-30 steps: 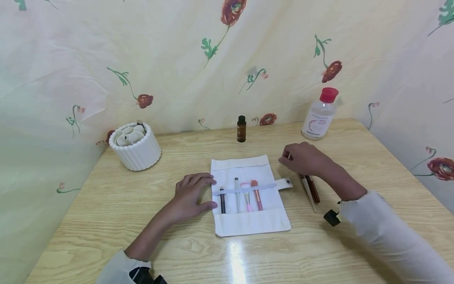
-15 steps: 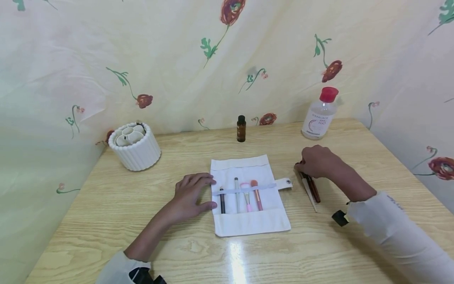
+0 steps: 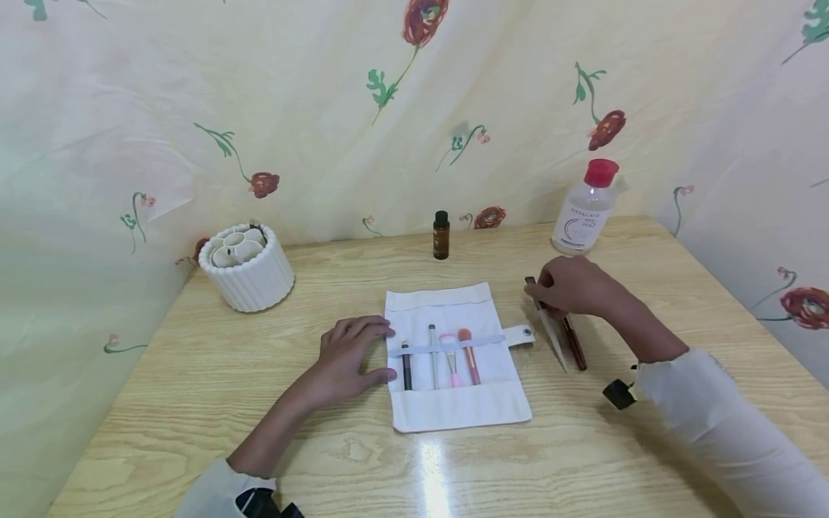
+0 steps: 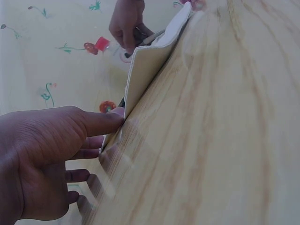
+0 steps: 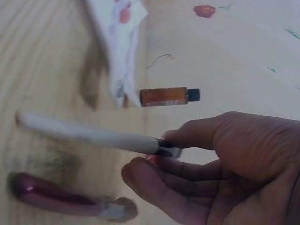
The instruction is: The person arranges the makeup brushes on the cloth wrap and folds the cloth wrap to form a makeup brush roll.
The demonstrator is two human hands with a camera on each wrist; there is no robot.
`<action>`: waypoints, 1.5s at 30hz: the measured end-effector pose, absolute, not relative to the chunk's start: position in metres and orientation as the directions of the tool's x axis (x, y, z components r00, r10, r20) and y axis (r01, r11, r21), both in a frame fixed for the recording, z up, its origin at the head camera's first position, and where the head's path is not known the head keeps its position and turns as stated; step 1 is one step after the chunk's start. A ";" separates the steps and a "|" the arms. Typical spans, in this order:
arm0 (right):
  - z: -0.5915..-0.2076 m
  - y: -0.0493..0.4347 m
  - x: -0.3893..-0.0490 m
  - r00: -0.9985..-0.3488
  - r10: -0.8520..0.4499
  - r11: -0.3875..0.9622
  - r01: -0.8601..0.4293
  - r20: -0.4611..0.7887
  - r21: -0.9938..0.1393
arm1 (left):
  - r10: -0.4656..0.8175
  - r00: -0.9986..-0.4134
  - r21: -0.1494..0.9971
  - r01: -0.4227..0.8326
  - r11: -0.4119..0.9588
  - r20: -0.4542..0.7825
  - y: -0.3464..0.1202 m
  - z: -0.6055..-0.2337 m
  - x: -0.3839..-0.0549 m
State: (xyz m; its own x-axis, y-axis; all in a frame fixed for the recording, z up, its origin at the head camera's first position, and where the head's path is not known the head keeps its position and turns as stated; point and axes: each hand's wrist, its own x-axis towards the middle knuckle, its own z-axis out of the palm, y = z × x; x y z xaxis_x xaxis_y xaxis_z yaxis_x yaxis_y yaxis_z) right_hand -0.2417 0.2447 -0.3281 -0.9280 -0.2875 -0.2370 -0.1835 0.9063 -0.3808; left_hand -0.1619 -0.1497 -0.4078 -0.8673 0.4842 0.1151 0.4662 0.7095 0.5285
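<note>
My right hand (image 3: 573,288) pinches a slim white-handled makeup brush (image 5: 93,136) near its black end, between thumb and fingers, tilted over the table. Beside it lies a dark red-brown makeup brush (image 3: 573,345), its bristle end partly behind the hand in the head view. An unrolled white brush pouch (image 3: 505,399) is spread to the left; several makeup brushes, one with a pink head (image 3: 464,334), sit under its elastic band. Along the pouch's left edge rests my left hand (image 3: 346,360), fingers relaxed, thumb (image 4: 105,123) touching the edge.
A white ribbed holder (image 3: 259,280) with round compartments stands at the back left. Behind the pouch is a small amber bottle (image 3: 441,237). A clear bottle with a red cap (image 3: 581,216) stands at the back right. Patterned cloth hangs behind the wooden table (image 3: 324,446).
My right hand came down to the two brushes at the right, gripped the white-handled one and lifted its upper end slightly leftward. My left hand and the pouch have stayed put.
</note>
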 end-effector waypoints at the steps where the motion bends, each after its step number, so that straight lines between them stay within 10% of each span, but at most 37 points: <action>1: -0.325 0.243 -0.242 -0.934 -0.286 0.897 -0.182 -0.216 -0.403 | 0.484 -0.867 0.531 0.466 0.708 0.115 -0.150 -0.408 -0.162; 18: -0.318 0.210 -0.256 -0.960 -0.232 0.548 -0.260 0.155 -0.795 | 0.483 -0.868 0.536 0.466 0.704 0.120 -0.151 -0.407 -0.161; 45: -0.357 0.182 -0.253 -0.887 -0.443 0.617 -0.198 -0.128 -0.762 | 0.486 -0.867 0.541 0.463 0.702 0.112 -0.151 -0.405 -0.161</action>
State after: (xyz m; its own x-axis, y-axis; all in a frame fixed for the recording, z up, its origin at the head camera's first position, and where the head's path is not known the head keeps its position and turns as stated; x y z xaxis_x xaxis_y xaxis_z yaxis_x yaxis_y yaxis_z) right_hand -0.2526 0.1816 -0.3569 -0.8871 -0.4434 -0.1280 -0.1983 0.6166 -0.7619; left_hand -0.1608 -0.1506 -0.4053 -0.8669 0.4857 0.1124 0.4634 0.7019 0.5410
